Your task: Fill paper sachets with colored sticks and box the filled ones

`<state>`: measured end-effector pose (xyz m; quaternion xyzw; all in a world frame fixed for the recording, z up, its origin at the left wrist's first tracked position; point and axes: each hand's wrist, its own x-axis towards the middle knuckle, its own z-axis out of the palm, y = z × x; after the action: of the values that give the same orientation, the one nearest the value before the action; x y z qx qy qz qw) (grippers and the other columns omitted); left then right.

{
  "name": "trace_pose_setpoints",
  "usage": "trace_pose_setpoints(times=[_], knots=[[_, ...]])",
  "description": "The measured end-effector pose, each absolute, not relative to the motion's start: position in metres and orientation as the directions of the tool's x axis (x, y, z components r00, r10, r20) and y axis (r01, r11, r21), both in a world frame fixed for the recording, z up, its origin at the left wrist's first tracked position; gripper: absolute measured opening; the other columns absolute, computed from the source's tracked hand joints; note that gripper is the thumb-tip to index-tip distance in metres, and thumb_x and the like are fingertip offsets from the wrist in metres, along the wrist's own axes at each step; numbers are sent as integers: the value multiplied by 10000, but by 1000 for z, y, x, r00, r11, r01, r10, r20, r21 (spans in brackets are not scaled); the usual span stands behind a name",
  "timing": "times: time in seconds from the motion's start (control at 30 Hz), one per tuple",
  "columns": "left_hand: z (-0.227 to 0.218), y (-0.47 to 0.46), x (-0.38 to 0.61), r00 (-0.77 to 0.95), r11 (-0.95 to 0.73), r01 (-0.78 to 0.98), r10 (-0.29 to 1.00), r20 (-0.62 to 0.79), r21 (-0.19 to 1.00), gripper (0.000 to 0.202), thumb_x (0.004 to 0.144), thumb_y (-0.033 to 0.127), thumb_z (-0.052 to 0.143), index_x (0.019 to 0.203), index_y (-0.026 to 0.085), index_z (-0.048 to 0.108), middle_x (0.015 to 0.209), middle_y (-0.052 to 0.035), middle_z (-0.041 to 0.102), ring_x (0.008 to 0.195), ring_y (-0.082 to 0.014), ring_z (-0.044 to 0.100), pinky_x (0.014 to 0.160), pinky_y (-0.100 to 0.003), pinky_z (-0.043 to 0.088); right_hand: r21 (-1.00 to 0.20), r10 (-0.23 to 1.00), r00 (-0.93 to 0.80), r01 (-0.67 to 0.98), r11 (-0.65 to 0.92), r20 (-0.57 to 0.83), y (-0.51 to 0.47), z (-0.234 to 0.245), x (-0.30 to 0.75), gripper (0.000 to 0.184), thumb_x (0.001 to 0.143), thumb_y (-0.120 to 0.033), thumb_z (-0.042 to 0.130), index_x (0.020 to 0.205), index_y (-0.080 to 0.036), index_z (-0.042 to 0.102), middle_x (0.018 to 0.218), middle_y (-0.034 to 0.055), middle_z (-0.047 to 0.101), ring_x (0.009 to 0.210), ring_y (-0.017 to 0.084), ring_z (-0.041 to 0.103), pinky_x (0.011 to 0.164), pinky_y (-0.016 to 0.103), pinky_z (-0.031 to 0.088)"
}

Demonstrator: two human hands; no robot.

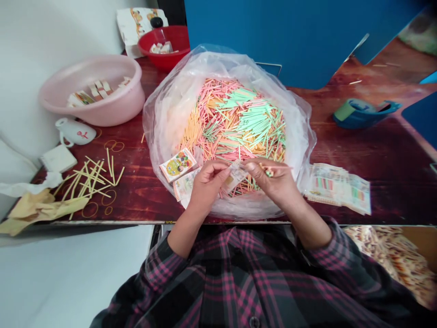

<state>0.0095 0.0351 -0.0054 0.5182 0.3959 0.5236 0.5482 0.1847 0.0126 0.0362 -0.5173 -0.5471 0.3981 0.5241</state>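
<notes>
The left hand (pixel 208 184) is pinching a flimsy paper packet (pixel 235 176) over a plastic bag (pixel 164 118) on the desk (pixel 375 159), while the right hand (pixel 275 180) is clamping a few thin coloured sticks (pixel 268 171), light and stiff, best taken together by their middles.

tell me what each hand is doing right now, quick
Left hand: closed, pinching a paper packet.
Right hand: closed, holding a few coloured sticks.
</notes>
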Motion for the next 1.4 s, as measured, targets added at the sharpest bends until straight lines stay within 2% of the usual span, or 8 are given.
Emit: trace_pose_setpoints(times=[0.27, 0.4, 0.5, 0.67, 0.8, 1.1, 1.27, 1.4], knots=[[5, 32, 8, 125, -251, -2, 960, 249, 968, 112, 881, 323, 724, 821, 229, 712, 938, -29, 681, 932, -180, 620, 913, -336, 491, -945, 992, -106, 314, 94, 64, 9, 20, 179, 498, 781, -622, 779, 584, -214, 572, 560, -45, 469, 563, 109, 395, 545, 281, 329], [0, 34, 12, 96, -47, -195, 993, 67, 980, 135, 828, 332, 762, 801, 218, 695, 837, 6, 642, 794, -135, 579, 788, -282, 479, -997, 993, -105, 56, -43, -49, 11, 33, 191, 428, 802, -645, 764, 898, -229, 725, 510, -88, 379, 457, 96, 302, 452, 271, 267], [-3, 35, 16, 103, 94, -331, 993, -63, 939, 215, 736, 360, 827, 771, 210, 676, 777, 26, 629, 733, -114, 550, 744, -263, 475, -985, 999, 18, -169, -31, -35, 18, 48, 197, 443, 868, -700, 665, 903, -258, 681, 481, -106, 282, 403, 95, 238, 408, 271, 263], [-6, 33, 23, 173, 237, -444, 969, -177, 864, 309, 669, 399, 878, 798, 208, 674, 835, 25, 668, 748, -111, 587, 748, -271, 494, -947, 965, 230, -265, 183, 123, 29, 63, 185, 450, 956, -701, 524, 811, -277, 561, 560, -38, 515, 529, 155, 565, 575, 326, 511], [-6, 30, 27, 182, 258, -471, 964, -193, 844, 284, 686, 368, 878, 791, 206, 669, 832, 33, 672, 748, -101, 591, 772, -266, 493, -948, 940, 299, -215, 234, 164, 28, 68, 163, 444, 1028, -638, 384, 814, -272, 516, 747, 26, 682, 840, 228, 737, 744, 386, 568], [-3, 29, 30, 239, 309, -543, 948, -209, 781, 277, 687, 338, 902, 803, 206, 687, 901, 39, 716, 817, -96, 637, 821, -251, 499, -969, 928, 319, -88, 229, 190, 22, 59, 141, 412, 1035, -631, 316, 847, -310, 495, 792, 62, 711, 945, 278, 736, 773, 460, 584], [-3, 30, 31, 228, 302, -516, 950, -211, 801, 288, 683, 375, 906, 798, 214, 697, 944, 21, 729, 824, -112, 635, 813, -267, 506, -951, 892, 370, -64, 302, 259, 22, 52, 143, 411, 1028, -626, 397, 830, -305, 560, 833, 57, 716, 987, 264, 735, 935, 477, 572], [0, 30, 31, 238, 263, -531, 959, -156, 806, 308, 655, 389, 931, 743, 210, 697, 986, 17, 736, 882, -121, 637, 850, -269, 500, -969, 959, 198, -99, 227, 205, 22, 52, 148, 427, 1003, -626, 484, 805, -282, 640, 863, 50, 759, 1006, 258, 743, 942, 455, 581]])
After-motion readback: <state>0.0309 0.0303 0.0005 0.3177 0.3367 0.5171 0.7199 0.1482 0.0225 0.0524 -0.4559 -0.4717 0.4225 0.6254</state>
